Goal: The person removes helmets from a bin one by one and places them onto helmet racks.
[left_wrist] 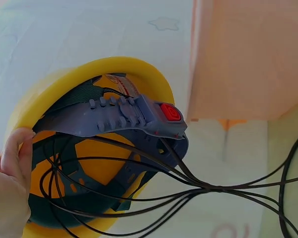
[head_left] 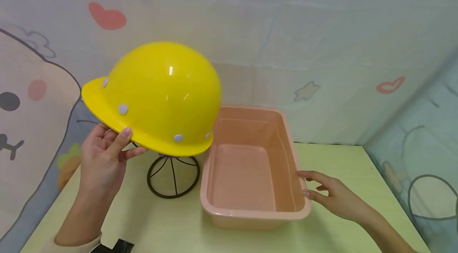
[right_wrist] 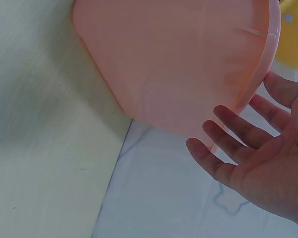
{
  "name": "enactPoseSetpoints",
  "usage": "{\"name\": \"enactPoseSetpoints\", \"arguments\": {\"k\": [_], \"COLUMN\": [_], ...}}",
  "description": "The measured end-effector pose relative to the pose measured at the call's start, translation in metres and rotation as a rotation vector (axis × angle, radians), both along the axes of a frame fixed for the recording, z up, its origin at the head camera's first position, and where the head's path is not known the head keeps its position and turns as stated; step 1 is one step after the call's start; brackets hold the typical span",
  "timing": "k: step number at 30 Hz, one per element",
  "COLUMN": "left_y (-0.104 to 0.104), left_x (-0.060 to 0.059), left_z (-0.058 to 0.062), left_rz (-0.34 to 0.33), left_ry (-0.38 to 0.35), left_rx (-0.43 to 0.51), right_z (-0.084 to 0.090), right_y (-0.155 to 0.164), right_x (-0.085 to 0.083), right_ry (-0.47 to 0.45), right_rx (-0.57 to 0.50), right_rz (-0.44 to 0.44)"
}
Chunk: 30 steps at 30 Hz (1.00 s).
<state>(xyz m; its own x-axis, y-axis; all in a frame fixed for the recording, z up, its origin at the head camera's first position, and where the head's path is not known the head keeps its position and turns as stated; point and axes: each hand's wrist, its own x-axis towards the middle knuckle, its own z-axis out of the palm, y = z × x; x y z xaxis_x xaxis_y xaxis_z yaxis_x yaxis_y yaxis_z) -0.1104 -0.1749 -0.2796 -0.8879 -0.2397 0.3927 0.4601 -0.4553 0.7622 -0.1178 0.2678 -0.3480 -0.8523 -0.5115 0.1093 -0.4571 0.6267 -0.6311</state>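
Left hand grips hard hat above wire stand; right hand open beside basin.

Left hand point(head_left: 103, 157) pinches the brim of the glossy yellow plastic hard hat point(head_left: 157, 98), thumb on top, just over the black wire stand point(head_left: 173, 177). Right hand point(head_left: 330, 197), fingers straight and loose, holds nothing, fingertips at the right wall of the pink rectangular plastic basin point(head_left: 286, 157).
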Motion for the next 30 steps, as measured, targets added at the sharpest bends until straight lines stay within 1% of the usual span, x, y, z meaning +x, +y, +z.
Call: {"name": "enactPoseSetpoints", "arguments": {"k": [5, 13, 17, 23, 30], "left_y": [-0.004, -0.006, -0.006, -0.009, -0.012], "left_x": [0.001, 0.001, -0.001, -0.002, -0.003], "left_z": [-0.008, -0.019, -0.023, -0.027, -0.029], "left_rz": [-0.015, -0.029, -0.037, -0.077, -0.101], "left_ry": [-0.003, -0.015, -0.011, -0.003, -0.005], "left_rx": [0.041, 0.085, 0.092, 0.108, 0.114], "right_z": [-0.001, -0.001, 0.000, 0.000, -0.001], "right_y": [0.000, 0.001, 0.000, 0.000, 0.000], "right_x": [-0.001, -0.001, 0.000, 0.000, -0.001], "right_ry": [0.019, 0.005, 0.010, -0.017, -0.007], "right_rx": [0.005, 0.008, 0.005, 0.013, 0.016], "right_rz": [-0.017, -0.026, -0.023, -0.047, -0.041]}}
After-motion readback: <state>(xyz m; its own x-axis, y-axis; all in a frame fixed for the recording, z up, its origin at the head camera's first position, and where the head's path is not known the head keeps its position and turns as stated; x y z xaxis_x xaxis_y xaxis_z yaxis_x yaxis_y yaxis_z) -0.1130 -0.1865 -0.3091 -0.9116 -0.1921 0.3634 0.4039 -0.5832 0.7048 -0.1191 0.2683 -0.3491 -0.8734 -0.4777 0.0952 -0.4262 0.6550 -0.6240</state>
